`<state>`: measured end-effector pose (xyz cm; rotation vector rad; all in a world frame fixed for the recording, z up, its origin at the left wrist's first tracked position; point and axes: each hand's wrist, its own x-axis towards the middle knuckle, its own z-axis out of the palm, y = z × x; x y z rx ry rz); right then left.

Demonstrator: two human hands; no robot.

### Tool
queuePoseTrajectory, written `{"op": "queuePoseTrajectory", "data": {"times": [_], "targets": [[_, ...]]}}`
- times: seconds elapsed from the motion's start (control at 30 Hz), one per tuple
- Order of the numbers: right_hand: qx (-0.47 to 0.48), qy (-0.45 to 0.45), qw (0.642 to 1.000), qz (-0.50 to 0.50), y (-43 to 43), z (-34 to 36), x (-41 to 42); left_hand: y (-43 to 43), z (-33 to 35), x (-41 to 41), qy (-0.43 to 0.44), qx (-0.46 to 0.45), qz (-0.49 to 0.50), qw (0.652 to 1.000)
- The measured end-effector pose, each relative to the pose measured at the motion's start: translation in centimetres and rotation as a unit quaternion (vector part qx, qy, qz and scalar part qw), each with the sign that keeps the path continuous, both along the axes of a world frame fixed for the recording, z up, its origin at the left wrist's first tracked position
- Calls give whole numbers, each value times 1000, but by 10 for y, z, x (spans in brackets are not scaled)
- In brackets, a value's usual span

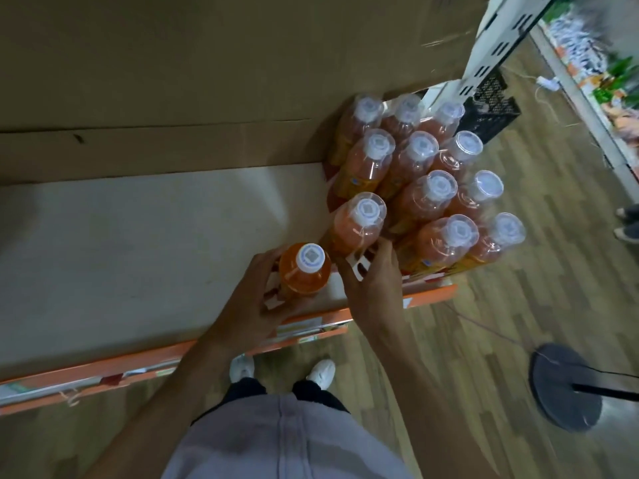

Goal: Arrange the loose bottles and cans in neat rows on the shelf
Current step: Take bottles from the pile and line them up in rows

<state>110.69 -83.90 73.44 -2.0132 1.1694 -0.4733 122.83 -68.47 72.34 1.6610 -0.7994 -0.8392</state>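
Observation:
An orange drink bottle (304,271) with a white cap stands upright near the front edge of the white shelf (138,243). My left hand (252,299) grips its lower body from the left. My right hand (371,281) has its fingers curled around the base of another orange bottle (356,226), the front one of the left row. Several more capped orange bottles (439,195) stand in neat rows at the shelf's right end, some with clear cups over their caps.
Large cardboard boxes (207,81) fill the back of the shelf. An orange price strip (103,371) runs along its front edge. A white perforated upright (498,46), a black crate (491,108) and a round black stand base (567,388) are on the right. Another person's shoes (627,223) show at far right.

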Motion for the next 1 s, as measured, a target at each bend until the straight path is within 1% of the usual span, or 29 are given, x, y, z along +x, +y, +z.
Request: {"op": "queuePoseTrajectory", "data": {"times": [0.13,0.27,0.37,0.57,0.67,0.83,1.0], "targets": [[11,-9,1000,-21,6,-3,8,-4,-6,-1,7,-10,18,1000],[-2,13,999,-39,6,0,19,-2,-12,0,2,-23,10,1000],[6,22,998,-60,2,1,27,-4,-15,1,4,-29,6,1000],[-17,69,996,-50,-6,6,28,-2,-20,7,-2,-40,-6,999],[-16,80,995,-51,-7,7,30,-4,-16,9,7,-38,-25,999],[-5,89,994,-66,-15,11,31,-7,-13,7,27,-37,-26,999],[9,107,991,-76,-19,17,33,-12,-12,7,23,-27,-30,999]]}}
